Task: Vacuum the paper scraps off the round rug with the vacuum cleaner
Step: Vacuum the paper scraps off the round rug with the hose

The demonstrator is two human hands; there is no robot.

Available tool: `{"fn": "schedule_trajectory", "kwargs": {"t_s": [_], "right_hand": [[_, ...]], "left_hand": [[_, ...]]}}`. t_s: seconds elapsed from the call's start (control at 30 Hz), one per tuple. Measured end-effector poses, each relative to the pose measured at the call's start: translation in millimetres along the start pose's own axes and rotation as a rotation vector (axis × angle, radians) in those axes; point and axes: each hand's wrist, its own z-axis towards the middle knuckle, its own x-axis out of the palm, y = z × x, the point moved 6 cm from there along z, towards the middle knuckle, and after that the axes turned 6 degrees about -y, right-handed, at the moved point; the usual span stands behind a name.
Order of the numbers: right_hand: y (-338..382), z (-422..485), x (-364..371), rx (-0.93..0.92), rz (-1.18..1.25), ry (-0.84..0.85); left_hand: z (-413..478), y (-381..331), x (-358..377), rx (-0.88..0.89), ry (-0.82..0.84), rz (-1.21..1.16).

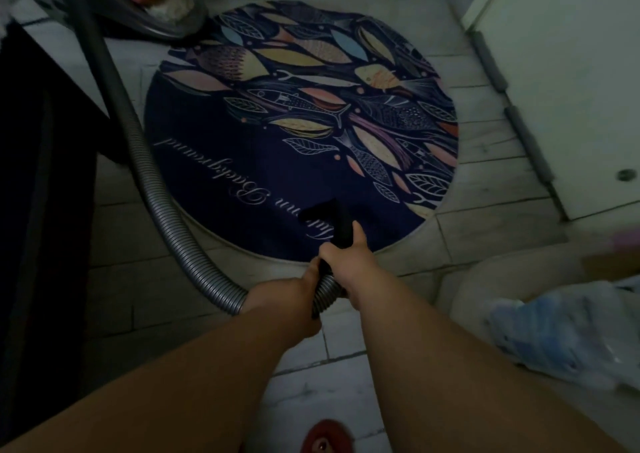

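Over the round rug (214, 182), right by its upside-down "Background" script, right hand (348, 262) grips the black nozzle (334, 218), left hand (291, 296) grabs the hose (166, 217).

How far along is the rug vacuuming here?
No paper scraps show on the round rug, though the light is dim, so pickup looks mostly done. In hand: left hand grips the hose, right hand the black nozzle at the rug's near edge. Left: perhaps a final pass.
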Motion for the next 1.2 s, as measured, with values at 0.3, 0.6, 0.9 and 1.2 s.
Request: {"fn": "schedule_trajectory", "kwargs": {"t_s": [0.3, 0.6, 0.9, 1.2], "right_hand": [[-36.3, 4.5, -65.4, 0.149, 0.136, -0.173], [-50.3, 2.6, -71.9, 0.164, 0.271, -0.256], [-45.7, -15.4, -39.0, 0.191, 0.305, -0.252], [-14.8, -32.5, -0.8, 0.182, 0.377, -0.112]], "left_hand": [[16.9, -63.9, 3.4, 0.155, 0.034, 0.127], [22.1, -75.6, 7.0, 0.181, 0.088, 0.174], [3.3, -37.8, -5.3, 0.130, 0.152, 0.164], [-10.6, 5.3, -32.3, 0.043, 0.185, 0.113]]}}
